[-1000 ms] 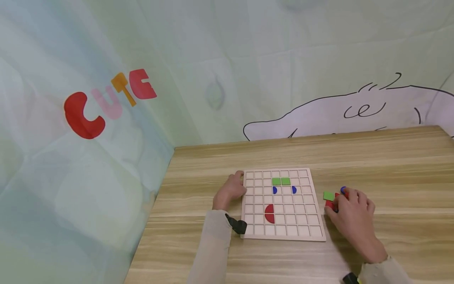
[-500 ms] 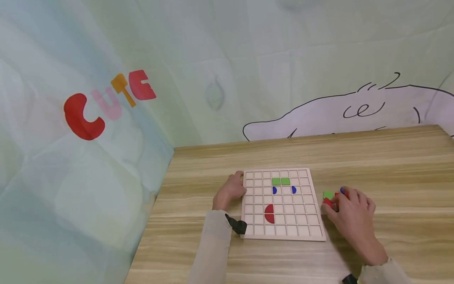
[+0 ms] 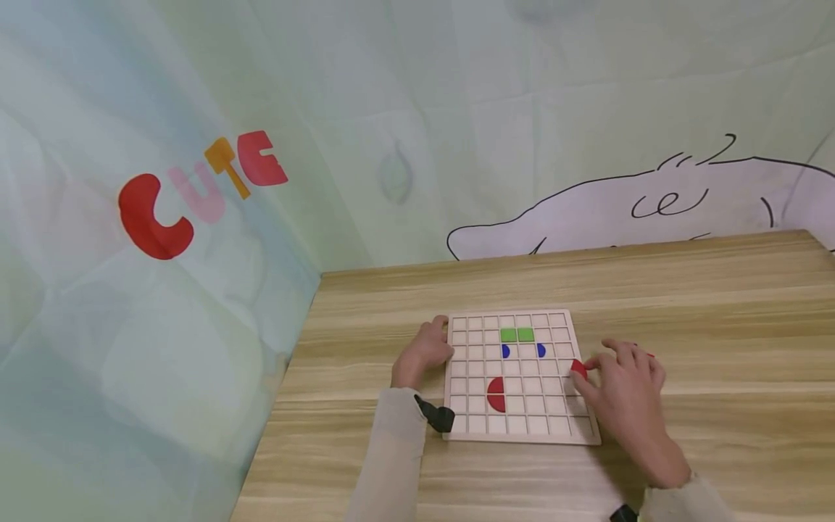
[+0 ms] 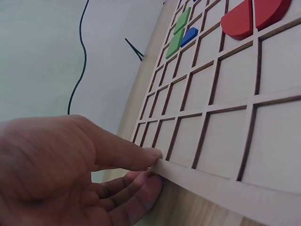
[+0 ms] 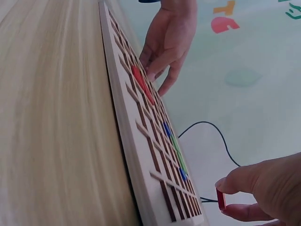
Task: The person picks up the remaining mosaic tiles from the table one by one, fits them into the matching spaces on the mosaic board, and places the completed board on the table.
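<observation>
My left hand (image 3: 422, 357) holds the left edge of a pale wooden grid board (image 3: 543, 385). In the left wrist view its thumb (image 4: 153, 153) lies on the rim, with the other fingers against the edge below. My right hand (image 3: 631, 397) pinches a small red piece (image 3: 578, 368) between thumb and finger, over the board's right edge. The right wrist view shows that red piece (image 5: 221, 198) edge-on, raised. Set in the grid are two green squares (image 3: 517, 335), two blue half-rounds (image 3: 541, 350) and two red quarter-rounds (image 3: 496, 394) forming a half circle.
A bit of red (image 3: 651, 355) shows behind my right fingers; the hand hides other loose pieces there. The wood-grain table (image 3: 391, 297) meets a printed cloth backdrop (image 3: 417, 145) at its back and left.
My right hand has picked up a red piece from the loose ones and moved left with it to the board's right edge. My left hand stays on the board.
</observation>
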Demonstrator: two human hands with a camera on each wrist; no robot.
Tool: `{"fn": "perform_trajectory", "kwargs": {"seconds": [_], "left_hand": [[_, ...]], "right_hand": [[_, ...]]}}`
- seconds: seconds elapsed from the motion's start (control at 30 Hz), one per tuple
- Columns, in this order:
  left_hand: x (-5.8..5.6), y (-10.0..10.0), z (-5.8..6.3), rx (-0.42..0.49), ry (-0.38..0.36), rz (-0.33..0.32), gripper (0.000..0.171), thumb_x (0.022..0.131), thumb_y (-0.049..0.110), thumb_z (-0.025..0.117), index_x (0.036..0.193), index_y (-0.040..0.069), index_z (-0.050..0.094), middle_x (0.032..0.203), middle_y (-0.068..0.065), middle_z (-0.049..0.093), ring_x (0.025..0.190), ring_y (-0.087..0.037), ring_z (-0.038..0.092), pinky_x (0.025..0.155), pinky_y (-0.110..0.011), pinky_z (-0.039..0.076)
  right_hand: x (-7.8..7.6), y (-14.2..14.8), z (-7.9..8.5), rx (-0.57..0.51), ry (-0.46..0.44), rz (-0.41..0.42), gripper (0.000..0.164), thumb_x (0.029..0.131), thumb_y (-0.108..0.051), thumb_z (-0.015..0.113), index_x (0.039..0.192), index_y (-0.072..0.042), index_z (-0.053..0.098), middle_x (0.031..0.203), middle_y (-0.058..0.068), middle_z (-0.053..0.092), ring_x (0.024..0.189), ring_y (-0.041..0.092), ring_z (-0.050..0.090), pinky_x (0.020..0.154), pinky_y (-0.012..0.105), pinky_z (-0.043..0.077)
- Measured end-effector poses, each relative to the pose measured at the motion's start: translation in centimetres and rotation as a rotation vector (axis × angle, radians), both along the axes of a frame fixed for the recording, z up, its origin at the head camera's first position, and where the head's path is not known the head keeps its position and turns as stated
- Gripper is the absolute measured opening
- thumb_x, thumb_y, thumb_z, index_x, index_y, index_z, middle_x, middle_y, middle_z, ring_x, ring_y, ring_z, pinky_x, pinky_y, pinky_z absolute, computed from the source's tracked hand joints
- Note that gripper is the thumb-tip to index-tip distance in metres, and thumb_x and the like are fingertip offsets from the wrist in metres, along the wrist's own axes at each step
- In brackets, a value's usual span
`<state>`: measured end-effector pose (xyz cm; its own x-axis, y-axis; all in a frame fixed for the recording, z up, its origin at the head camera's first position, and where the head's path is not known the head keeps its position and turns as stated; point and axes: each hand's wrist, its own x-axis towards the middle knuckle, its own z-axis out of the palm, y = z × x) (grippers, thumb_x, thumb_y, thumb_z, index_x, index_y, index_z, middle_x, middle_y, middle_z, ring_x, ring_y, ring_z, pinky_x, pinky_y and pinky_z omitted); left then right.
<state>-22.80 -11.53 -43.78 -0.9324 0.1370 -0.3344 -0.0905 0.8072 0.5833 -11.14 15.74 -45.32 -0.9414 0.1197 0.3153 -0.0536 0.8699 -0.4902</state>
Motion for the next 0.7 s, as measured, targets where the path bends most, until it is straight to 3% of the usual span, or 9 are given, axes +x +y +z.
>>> {"fn": "perform_trajectory", "kwargs": {"seconds": [0.23,0.4,0.7], "left_hand": [[0.0,0.0,0.1,0.007,-0.003,0.000,0.065,0.085,-0.001,0.052,0.147,0.008,0.033,0.128,-0.018,0.048,0.100,-0.027,0.046,0.082,-0.037,0.039],[0.1,0.0,0.2,0.008,0.001,-0.011,0.065,0.085,-0.001,0.051,0.147,0.008,0.033,0.129,-0.019,0.047,0.101,-0.027,0.045,0.083,-0.037,0.038],[0.0,0.0,0.1,-0.004,-0.002,-0.016,0.065,0.086,0.000,0.050,0.147,0.009,0.032,0.131,-0.019,0.046,0.102,-0.027,0.044,0.082,-0.036,0.039]], "right_hand": [[-0.2,-1.2,0.3,-0.004,0.011,0.005,0.022,0.078,-0.023,0.073,0.082,-0.001,0.068,0.124,0.026,0.052,0.119,0.046,0.038,0.095,0.061,0.021],[-0.4,-2.3,0.3,-0.008,-0.032,0.014,0.026,0.074,-0.021,0.077,0.087,0.000,0.069,0.128,0.026,0.050,0.121,0.045,0.036,0.096,0.062,0.021],[-0.6,-3.9,-0.1,-0.032,-0.091,0.053,0.025,0.077,-0.024,0.076,0.088,-0.004,0.068,0.131,0.024,0.051,0.124,0.042,0.036,0.099,0.062,0.022]]}}
